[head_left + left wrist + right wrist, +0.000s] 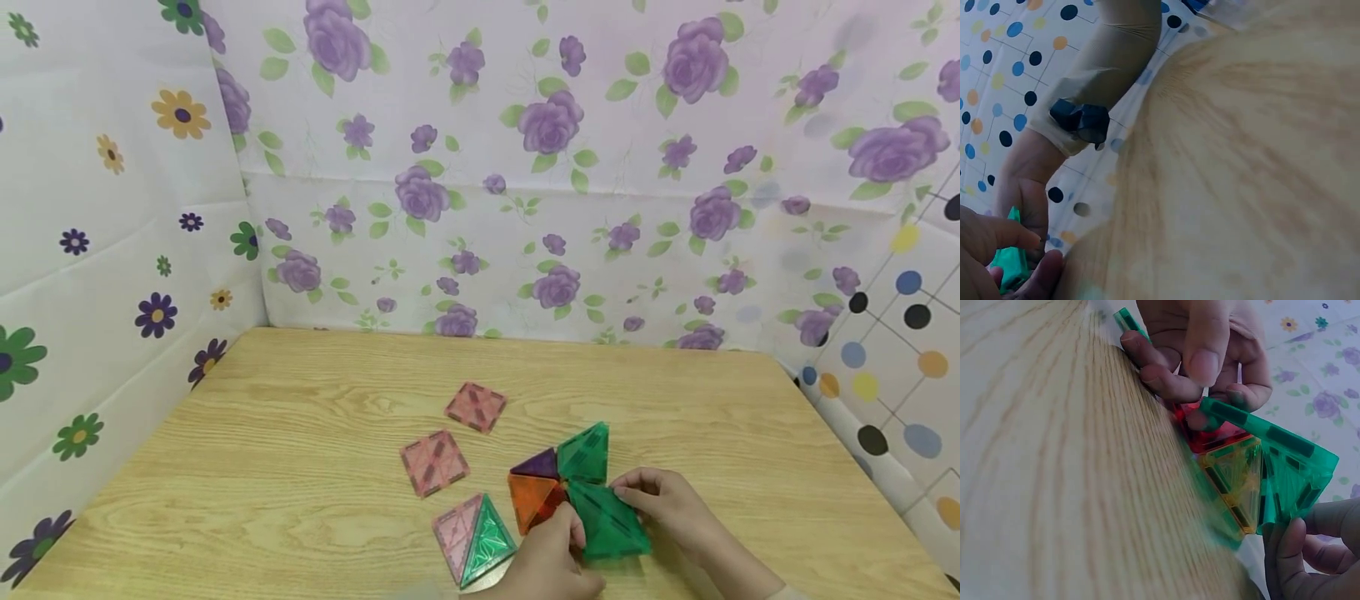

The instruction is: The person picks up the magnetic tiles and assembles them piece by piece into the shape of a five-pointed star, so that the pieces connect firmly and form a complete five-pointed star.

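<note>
In the head view, a cluster of translucent tiles has an orange piece (531, 498), a purple triangle (536, 464), an upper green piece (587, 457) and a large green tile (609, 525). My left hand (551, 560) grips the large green tile's near-left side, beside a red piece (1225, 435). At the tile's right corner, my right hand (675, 510) pinches the edge between thumb and fingers. The right wrist view shows a yellow piece (1235, 478) between the red and green ones, with the green tile (1272, 434) tilted above the wooden surface.
Two pink square tiles (476, 407) (435, 463) lie left of the cluster. Nearer the front, another pink tile (454, 533) touches a green triangle (487, 543). Patterned cloth (480, 192) surrounds the wooden table (300, 433) at the back and sides.
</note>
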Action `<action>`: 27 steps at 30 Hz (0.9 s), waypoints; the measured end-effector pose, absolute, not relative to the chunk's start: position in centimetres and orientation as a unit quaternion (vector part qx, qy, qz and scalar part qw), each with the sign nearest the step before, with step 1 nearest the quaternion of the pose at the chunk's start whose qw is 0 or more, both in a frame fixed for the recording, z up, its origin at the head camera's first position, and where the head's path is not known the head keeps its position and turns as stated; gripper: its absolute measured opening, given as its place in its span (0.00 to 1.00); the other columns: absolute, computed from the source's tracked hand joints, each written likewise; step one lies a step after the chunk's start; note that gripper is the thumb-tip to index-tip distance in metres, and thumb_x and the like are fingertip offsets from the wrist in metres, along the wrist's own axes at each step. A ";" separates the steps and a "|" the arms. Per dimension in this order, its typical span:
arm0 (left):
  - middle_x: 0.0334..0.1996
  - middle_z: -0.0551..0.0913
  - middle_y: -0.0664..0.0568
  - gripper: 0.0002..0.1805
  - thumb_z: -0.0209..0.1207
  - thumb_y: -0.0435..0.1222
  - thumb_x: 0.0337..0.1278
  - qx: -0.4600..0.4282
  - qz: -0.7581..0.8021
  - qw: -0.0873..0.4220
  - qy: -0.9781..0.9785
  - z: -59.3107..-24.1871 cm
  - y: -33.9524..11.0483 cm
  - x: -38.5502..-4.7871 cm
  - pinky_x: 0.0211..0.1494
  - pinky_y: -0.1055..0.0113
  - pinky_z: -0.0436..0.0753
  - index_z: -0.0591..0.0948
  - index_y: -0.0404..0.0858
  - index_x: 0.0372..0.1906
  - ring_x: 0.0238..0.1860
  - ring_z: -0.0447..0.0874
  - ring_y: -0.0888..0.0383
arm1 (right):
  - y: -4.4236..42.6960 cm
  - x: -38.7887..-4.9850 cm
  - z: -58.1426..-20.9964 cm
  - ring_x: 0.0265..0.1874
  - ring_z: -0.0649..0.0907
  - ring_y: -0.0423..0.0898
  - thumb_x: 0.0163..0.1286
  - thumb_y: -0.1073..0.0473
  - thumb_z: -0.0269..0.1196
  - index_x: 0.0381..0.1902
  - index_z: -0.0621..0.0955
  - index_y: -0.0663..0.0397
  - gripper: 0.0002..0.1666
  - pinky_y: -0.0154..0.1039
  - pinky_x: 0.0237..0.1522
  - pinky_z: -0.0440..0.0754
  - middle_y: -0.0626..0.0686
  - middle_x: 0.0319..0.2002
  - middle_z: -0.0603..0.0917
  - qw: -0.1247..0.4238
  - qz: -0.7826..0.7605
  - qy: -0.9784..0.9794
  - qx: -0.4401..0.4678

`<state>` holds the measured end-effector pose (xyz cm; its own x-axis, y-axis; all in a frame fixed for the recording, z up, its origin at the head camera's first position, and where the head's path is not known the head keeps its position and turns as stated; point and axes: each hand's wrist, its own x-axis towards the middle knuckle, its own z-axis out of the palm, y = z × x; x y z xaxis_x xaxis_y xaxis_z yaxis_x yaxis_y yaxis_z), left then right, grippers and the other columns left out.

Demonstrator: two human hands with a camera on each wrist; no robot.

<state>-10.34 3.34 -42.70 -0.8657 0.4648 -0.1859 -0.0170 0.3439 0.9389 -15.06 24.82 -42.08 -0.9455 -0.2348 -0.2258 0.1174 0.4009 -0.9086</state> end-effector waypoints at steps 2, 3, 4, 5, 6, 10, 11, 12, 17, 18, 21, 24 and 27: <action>0.19 0.67 0.58 0.21 0.69 0.30 0.44 0.155 0.536 0.202 0.805 -42.8 3.5 -10.4 0.22 0.73 0.64 0.66 0.44 0.32 0.18 0.65 0.63 | 24.9 -15.0 -42.1 0.31 0.78 0.39 0.70 0.55 0.59 0.48 0.79 0.68 0.20 0.32 0.34 0.79 0.49 0.39 0.84 0.163 -0.548 0.820 -0.036; 0.19 0.65 0.58 0.21 0.69 0.31 0.45 0.159 0.524 0.194 0.814 -42.8 3.6 -10.4 0.21 0.73 0.63 0.65 0.44 0.32 0.18 0.63 0.63 | 24.9 -15.1 -42.1 0.30 0.78 0.39 0.70 0.55 0.59 0.48 0.79 0.69 0.20 0.32 0.34 0.79 0.49 0.39 0.84 0.163 -0.548 0.820 -0.039; 0.18 0.64 0.59 0.21 0.68 0.31 0.46 0.164 0.510 0.184 0.824 -42.9 3.7 -10.4 0.21 0.73 0.62 0.65 0.45 0.32 0.17 0.62 0.63 | 24.9 -15.1 -42.1 0.30 0.78 0.39 0.71 0.56 0.58 0.48 0.79 0.69 0.20 0.32 0.34 0.79 0.49 0.38 0.84 0.163 -0.548 0.819 -0.042; 0.18 0.64 0.59 0.21 0.68 0.32 0.47 0.167 0.497 0.176 0.833 -42.8 3.8 -10.4 0.20 0.73 0.61 0.64 0.45 0.32 0.17 0.62 0.64 | 24.9 -15.1 -42.1 0.30 0.78 0.39 0.71 0.56 0.58 0.48 0.79 0.70 0.19 0.32 0.34 0.79 0.49 0.38 0.84 0.163 -0.549 0.819 -0.044; 0.17 0.63 0.59 0.21 0.68 0.33 0.48 0.170 0.484 0.169 0.842 -42.8 3.8 -10.5 0.20 0.73 0.61 0.64 0.46 0.32 0.16 0.61 0.64 | 25.0 -15.1 -42.1 0.30 0.78 0.39 0.71 0.56 0.58 0.48 0.79 0.70 0.19 0.32 0.34 0.79 0.49 0.38 0.84 0.164 -0.550 0.818 -0.043; 0.15 0.64 0.60 0.20 0.68 0.37 0.52 0.184 0.438 0.144 0.868 -42.7 3.9 -10.5 0.18 0.73 0.61 0.64 0.47 0.32 0.14 0.63 0.64 | 25.0 -15.1 -42.2 0.30 0.78 0.39 0.71 0.57 0.58 0.48 0.79 0.71 0.19 0.32 0.33 0.79 0.49 0.38 0.84 0.165 -0.551 0.817 -0.046; 0.15 0.65 0.60 0.20 0.68 0.37 0.53 0.190 0.430 0.139 0.872 -42.7 3.9 -10.5 0.19 0.74 0.62 0.64 0.47 0.32 0.14 0.64 0.65 | 25.0 -15.1 -42.2 0.30 0.78 0.39 0.71 0.57 0.58 0.48 0.79 0.71 0.19 0.32 0.33 0.79 0.49 0.38 0.84 0.165 -0.550 0.817 -0.044; 0.15 0.66 0.60 0.20 0.68 0.38 0.53 0.196 0.423 0.134 0.874 -42.7 3.9 -10.5 0.19 0.74 0.63 0.64 0.47 0.32 0.14 0.65 0.66 | 25.0 -15.1 -42.2 0.30 0.77 0.39 0.71 0.57 0.58 0.48 0.79 0.70 0.19 0.32 0.33 0.78 0.49 0.37 0.84 0.164 -0.550 0.818 -0.043; 0.16 0.70 0.61 0.19 0.67 0.38 0.54 0.213 0.409 0.128 0.878 -42.9 3.9 -10.7 0.20 0.75 0.66 0.65 0.47 0.31 0.15 0.67 0.68 | 24.8 -15.2 -42.1 0.27 0.75 0.39 0.70 0.56 0.60 0.47 0.79 0.69 0.19 0.31 0.29 0.76 0.49 0.36 0.83 0.158 -0.549 0.820 -0.040; 0.16 0.70 0.61 0.19 0.67 0.39 0.54 0.213 0.409 0.130 0.878 -42.9 3.9 -10.7 0.20 0.75 0.66 0.65 0.47 0.31 0.16 0.67 0.68 | 24.8 -15.2 -42.1 0.27 0.75 0.39 0.69 0.55 0.60 0.47 0.79 0.69 0.20 0.31 0.29 0.76 0.49 0.36 0.82 0.158 -0.549 0.820 -0.039; 0.16 0.71 0.61 0.18 0.67 0.39 0.55 0.216 0.403 0.131 0.880 -43.0 3.9 -10.8 0.20 0.75 0.66 0.65 0.47 0.31 0.16 0.67 0.68 | 24.6 -15.2 -42.2 0.26 0.74 0.39 0.69 0.54 0.61 0.47 0.79 0.68 0.20 0.32 0.28 0.76 0.49 0.35 0.82 0.155 -0.547 0.822 -0.038; 0.16 0.71 0.61 0.18 0.66 0.39 0.55 0.220 0.396 0.129 0.882 -43.1 3.9 -10.8 0.19 0.75 0.66 0.65 0.47 0.31 0.15 0.68 0.68 | 24.5 -15.2 -42.3 0.26 0.74 0.39 0.68 0.53 0.61 0.46 0.80 0.67 0.20 0.32 0.28 0.76 0.49 0.35 0.82 0.150 -0.543 0.826 -0.029; 0.15 0.71 0.61 0.18 0.66 0.39 0.55 0.220 0.389 0.130 0.885 -43.0 4.0 -10.8 0.18 0.75 0.66 0.65 0.47 0.31 0.14 0.68 0.68 | 24.4 -15.2 -42.5 0.27 0.74 0.40 0.68 0.54 0.62 0.46 0.80 0.66 0.19 0.31 0.28 0.75 0.49 0.35 0.82 0.144 -0.535 0.832 -0.019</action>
